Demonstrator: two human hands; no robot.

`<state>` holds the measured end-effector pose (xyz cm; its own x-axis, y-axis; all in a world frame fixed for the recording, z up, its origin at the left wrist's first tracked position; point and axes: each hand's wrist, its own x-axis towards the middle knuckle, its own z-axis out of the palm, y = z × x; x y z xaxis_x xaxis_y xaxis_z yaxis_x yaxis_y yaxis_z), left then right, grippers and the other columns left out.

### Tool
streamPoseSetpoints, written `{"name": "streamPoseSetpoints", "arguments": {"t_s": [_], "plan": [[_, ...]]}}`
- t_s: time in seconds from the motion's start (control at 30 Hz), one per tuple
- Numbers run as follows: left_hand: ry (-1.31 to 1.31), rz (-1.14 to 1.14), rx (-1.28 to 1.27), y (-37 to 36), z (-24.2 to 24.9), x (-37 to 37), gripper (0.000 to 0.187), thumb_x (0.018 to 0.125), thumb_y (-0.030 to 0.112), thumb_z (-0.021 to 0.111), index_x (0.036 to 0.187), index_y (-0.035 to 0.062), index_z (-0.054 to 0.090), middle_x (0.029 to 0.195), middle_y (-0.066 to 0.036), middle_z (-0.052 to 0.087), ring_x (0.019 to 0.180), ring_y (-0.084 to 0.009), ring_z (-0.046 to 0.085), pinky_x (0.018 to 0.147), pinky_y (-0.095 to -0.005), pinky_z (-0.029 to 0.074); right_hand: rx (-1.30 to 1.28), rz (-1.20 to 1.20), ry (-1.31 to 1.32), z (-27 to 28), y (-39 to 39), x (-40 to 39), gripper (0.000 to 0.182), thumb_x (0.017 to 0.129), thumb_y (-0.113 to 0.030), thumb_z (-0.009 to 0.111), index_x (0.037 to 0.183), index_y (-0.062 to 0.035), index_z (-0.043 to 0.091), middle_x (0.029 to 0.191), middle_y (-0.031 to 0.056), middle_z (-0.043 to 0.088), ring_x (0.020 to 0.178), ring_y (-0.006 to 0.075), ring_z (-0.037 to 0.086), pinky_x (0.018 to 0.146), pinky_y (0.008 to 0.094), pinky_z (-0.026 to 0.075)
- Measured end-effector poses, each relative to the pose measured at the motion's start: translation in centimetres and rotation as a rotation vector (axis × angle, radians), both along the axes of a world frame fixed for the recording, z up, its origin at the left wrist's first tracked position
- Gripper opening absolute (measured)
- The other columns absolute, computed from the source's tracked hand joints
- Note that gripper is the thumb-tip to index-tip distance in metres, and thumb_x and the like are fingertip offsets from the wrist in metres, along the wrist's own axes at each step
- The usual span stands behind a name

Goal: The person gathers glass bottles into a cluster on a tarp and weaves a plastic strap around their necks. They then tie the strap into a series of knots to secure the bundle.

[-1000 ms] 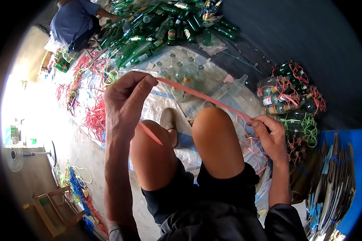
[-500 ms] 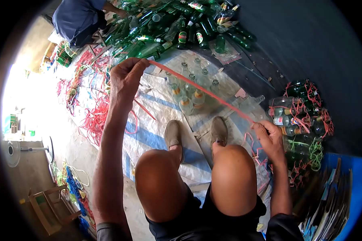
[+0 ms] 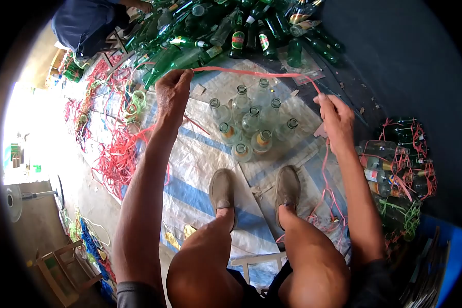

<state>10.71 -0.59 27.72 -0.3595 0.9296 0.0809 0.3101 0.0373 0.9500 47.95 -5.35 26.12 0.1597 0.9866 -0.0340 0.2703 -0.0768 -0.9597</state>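
Observation:
A pink plastic strap [image 3: 251,73] spans the space between my two hands, sagging slightly toward its right end. My left hand [image 3: 173,92] pinches one end, and a short tail hangs below it. My right hand [image 3: 336,118] is closed on the other end, with more strap dangling beneath toward the floor. Below and between the hands, several clear glass bottles [image 3: 251,120] stand upright in a tight cluster on the sheet. Their open mouths face up, and a few carry orange labels. Neither hand touches the bottles.
A large heap of green bottles [image 3: 236,38] lies at the back, beside a seated person [image 3: 84,25]. Tangled pink straps [image 3: 120,159] lie at left. Strapped bottle bundles [image 3: 395,159] are stacked at right. A white-and-blue woven sheet [image 3: 190,174] covers the floor; a wooden stool [image 3: 66,272] is lower left.
My right hand has risen, bringing the strap from a steep slant to nearly level and slacker. The view has shifted, so the bottle cluster appears lower and larger.

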Motion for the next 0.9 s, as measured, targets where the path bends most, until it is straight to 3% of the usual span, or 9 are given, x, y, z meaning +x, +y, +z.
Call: {"name": "streamPoseSetpoints", "arguments": {"t_s": [0.13,0.23,0.3,0.37,0.5,0.6,0.7,0.9], "plan": [[-0.005,-0.009,0.001,2.2,-5.4,-1.0,0.028,0.097,0.022,0.072,0.095,-0.0057,0.076,0.073,0.001,0.064,0.068,-0.007,0.052,0.061,-0.0271,0.042,0.014,0.024,-0.002,-4.9,4.5,-1.4,0.033,0.102,-0.03,0.066,0.098,0.0011,0.076,0.067,-0.0069,0.047,0.064,0.0039,0.042,0.058,0.0259,0.034],[0.02,-0.016,-0.039,3.0,-10.0,-1.9,0.028,0.096,0.029,0.074,0.099,0.0013,0.078,0.073,0.004,0.06,0.059,-0.004,0.046,0.052,-0.0241,0.034,-0.047,0.042,0.0,-8.5,6.7,-1.7,0.033,0.1,-0.03,0.068,0.096,0.0019,0.076,0.069,-0.0046,0.052,0.068,0.006,0.045,0.061,0.0275,0.037],[0.059,-0.015,-0.064,2.2,-12.3,-2.0,0.029,0.096,0.027,0.073,0.1,-0.0021,0.078,0.079,-0.001,0.069,0.073,-0.0097,0.057,0.067,-0.0285,0.045,-0.072,0.066,-0.044,-11.0,7.8,-1.8,0.033,0.099,-0.03,0.068,0.095,0.002,0.075,0.069,-0.0042,0.053,0.068,0.0066,0.045,0.062,0.0281,0.038],[0.077,0.009,-0.151,1.7,-15.4,-2.7,0.028,0.096,0.025,0.072,0.1,-0.0027,0.078,0.08,-0.002,0.07,0.074,-0.0107,0.059,0.067,-0.0296,0.047,-0.12,0.089,-0.086,-13.4,8.6,-1.8,0.033,0.099,-0.03,0.068,0.094,0.0021,0.075,0.069,-0.0043,0.052,0.068,0.0072,0.045,0.061,0.0291,0.038],[0.139,0.04,-0.214,0.1,-20.9,-3.3,0.03,0.095,0.024,0.071,0.098,-0.0053,0.076,0.071,-0.003,0.067,0.064,-0.0105,0.055,0.058,-0.0295,0.043,-0.154,0.129,-0.073,-17.8,9.0,-1.8,0.032,0.098,-0.028,0.069,0.088,0.0021,0.071,0.068,-0.0043,0.05,0.068,0.0072,0.043,0.061,0.0303,0.037],[0.139,0.018,-0.266,-1.2,-23.5,-3.4,0.03,0.094,0.024,0.071,0.098,-0.0049,0.076,0.072,-0.005,0.069,0.065,-0.0106,0.058,0.06,-0.0296,0.046,-0.106,0.206,-0.119,-20.8,8.9,-1.2,0.034,0.098,-0.027,0.069,0.082,0.0025,0.067,0.067,-0.0038,0.049,0.068,0.0065,0.042,0.06,0.0312,0.038],[0.164,0.004,-0.268,-1.9,-25.6,-3.2,0.029,0.094,0.022,0.07,0.1,-0.0055,0.076,0.074,-0.008,0.071,0.067,-0.011,0.061,0.062,-0.0302,0.048,-0.177,0.284,-0.152,-23.2,8.8,-0.5,0.034,0.101,-0.026,0.06,0.082,0.0023,0.059,0.07,-0.0035,0.051,0.07,0.0057,0.043,0.062,0.0294,0.038],[0.092,-0.03,-0.29,-2.7,-26.8,-3.0,0.028,0.095,0.019,0.067,0.102,-0.007,0.075,0.075,-0.01,0.071,0.069,-0.011,0.06,0.063,-0.0306,0.049,-0.294,0.234,-0.11,-23.9,7.7,-0.4,0.035,0.098,-0.028,0.067,0.077,0.0002,0.062,0.067,-0.0033,0.049,0.064,0.0075,0.044,0.058,0.0317,0.038]]}}
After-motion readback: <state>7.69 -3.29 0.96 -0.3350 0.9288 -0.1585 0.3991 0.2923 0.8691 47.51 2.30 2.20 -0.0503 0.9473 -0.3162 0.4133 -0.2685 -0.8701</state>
